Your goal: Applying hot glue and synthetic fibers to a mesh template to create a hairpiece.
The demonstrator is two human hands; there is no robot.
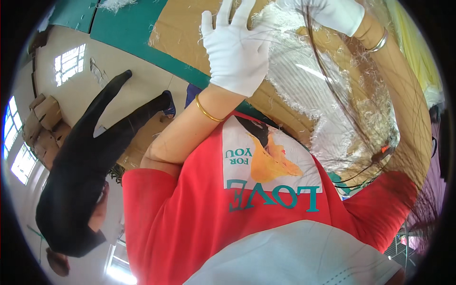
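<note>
My left hand [240,54], in a white glove, is over brown cardboard [183,33] at the top of the view. Its fingers are spread apart, and I see nothing held in them. The fingertips run up to the picture's edge. Beside it lies a white, frayed, ribbed material [304,85] with loose fibres along its edges. My right hand [335,14], also in a white glove, is at the upper right over the far end of this material. The picture's edge cuts off its fingers, so its grip is hidden. Long dark strands [327,76] hang across the material.
The cardboard rests on a green table [126,31]. A person in dark clothes [71,190] is to the left on the pale floor [147,61]. Brown cartons [45,116] are stacked at the far left. Yellowish sheeting [415,47] hangs at the right.
</note>
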